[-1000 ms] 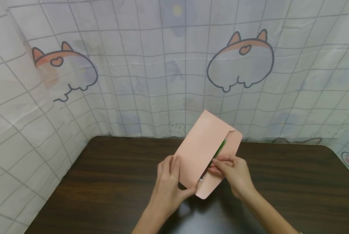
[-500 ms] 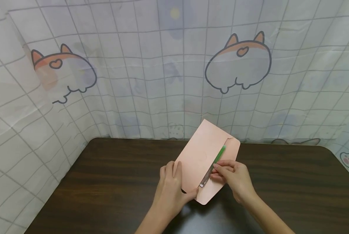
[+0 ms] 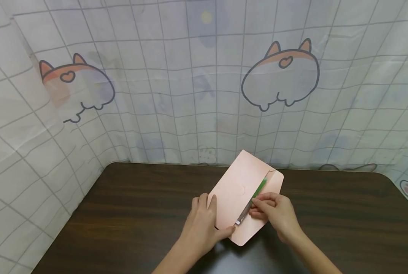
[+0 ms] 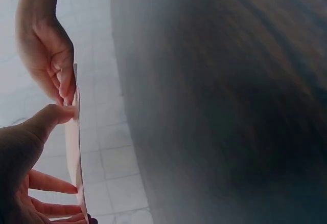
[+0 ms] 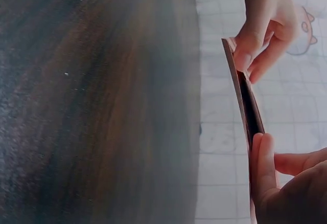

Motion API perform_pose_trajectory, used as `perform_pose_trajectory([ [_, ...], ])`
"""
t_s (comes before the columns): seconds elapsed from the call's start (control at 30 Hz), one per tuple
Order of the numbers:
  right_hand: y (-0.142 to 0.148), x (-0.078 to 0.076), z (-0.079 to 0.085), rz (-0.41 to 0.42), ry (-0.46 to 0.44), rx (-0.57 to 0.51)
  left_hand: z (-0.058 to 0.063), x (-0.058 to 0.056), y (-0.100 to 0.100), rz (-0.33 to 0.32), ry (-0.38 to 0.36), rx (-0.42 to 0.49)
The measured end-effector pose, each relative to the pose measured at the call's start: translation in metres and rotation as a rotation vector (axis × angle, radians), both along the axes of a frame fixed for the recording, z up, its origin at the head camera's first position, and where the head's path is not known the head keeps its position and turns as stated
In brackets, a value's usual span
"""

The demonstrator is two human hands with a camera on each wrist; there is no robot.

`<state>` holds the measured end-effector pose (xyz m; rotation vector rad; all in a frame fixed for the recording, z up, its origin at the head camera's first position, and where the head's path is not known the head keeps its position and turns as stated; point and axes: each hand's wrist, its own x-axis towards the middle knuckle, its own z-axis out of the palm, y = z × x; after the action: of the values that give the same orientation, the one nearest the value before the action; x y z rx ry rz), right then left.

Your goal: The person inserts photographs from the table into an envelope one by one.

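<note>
A pale pink envelope [image 3: 229,190] is held at a slant above the table in the head view, its flap folded out to the right. My left hand [image 3: 202,222] grips its lower left part, the thumb at the bottom corner by the opening. In the opening shows the long edge of a thin flat packet [image 3: 261,186], green at the top, grey lower down, with a white bit at the bottom end. My right hand [image 3: 275,215] pinches at the middle of this edge, its other fingers over the flap. The rest of the packet is hidden inside the envelope.
Below and around the hands lies a dark wood-grain table [image 3: 132,213]. White grid-patterned cloth [image 3: 176,95] with cartoon animal prints hangs behind the table's far edge and along its left side.
Both hands and the envelope have come down a little in the head view. The envelope's front looks brighter, and the packet's green and grey edge shows more plainly in the opening.
</note>
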<state>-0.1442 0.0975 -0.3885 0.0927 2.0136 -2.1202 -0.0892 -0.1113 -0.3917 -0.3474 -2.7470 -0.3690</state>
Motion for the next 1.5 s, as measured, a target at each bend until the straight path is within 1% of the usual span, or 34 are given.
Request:
perform_pose_trajectory([
  [0.3,0.001,0.003,-0.012,0.031,-0.029,0.035,-0.006,0.004,-0.002,-0.037,-0.152,0.038],
  [0.5,0.001,0.006,-0.021,0.056,-0.049,0.043,-0.010,0.009,-0.005,-0.058,-0.225,0.071],
  [0.7,0.002,0.006,-0.028,0.084,-0.079,0.071,-0.013,0.014,-0.007,-0.093,-0.368,0.200],
  [0.8,0.004,0.006,-0.030,0.107,-0.095,0.074,-0.014,0.016,-0.008,-0.101,-0.410,0.239],
  [0.93,0.005,0.006,-0.034,0.152,-0.098,0.073,-0.015,0.017,-0.010,-0.092,-0.436,0.251],
  [1.13,0.006,0.005,-0.038,0.204,-0.089,0.085,-0.016,0.015,-0.012,-0.081,-0.444,0.223],
  [1.5,0.007,0.006,-0.045,0.226,-0.090,0.124,-0.019,0.018,-0.016,-0.102,-0.402,0.150],
])
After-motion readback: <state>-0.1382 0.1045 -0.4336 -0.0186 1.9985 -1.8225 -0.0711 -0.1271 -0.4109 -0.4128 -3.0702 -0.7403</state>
